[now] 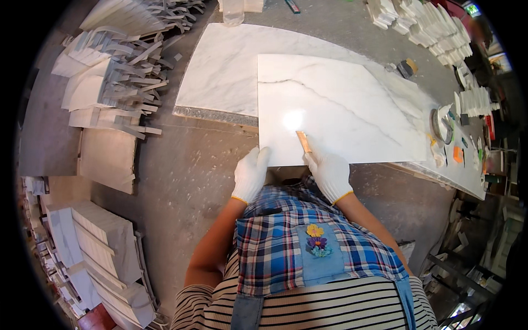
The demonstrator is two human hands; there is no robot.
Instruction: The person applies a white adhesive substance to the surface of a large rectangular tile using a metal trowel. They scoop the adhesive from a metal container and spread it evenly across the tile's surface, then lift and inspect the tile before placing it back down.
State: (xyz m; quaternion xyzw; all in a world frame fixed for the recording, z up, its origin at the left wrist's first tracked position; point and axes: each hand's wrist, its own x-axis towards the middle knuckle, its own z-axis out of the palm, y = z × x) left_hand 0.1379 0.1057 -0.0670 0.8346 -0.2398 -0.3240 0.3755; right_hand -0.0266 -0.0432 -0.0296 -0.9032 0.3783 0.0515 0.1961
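Observation:
A glossy white marble tile (330, 102) with grey veins lies over a larger pale marble slab (220, 69), its near edge reaching toward my body. My left hand (251, 175), in a white knit glove, is closed on the tile's near left corner. My right hand (331, 173), gloved alike, is at the near edge, its fingers closed around a short, flat tan strip (303, 142) that lies slanted over the tile's face. The strip's exact kind is not clear, and its lower end is hidden in the glove.
At the right end of the slab lie a roll of tape (441, 125) and an orange piece (457, 154). A dark block (407, 69) is at the slab's far edge. Stacked stone pieces (91, 82) stand left, more stacks (104, 247) lower left and far right (423, 30).

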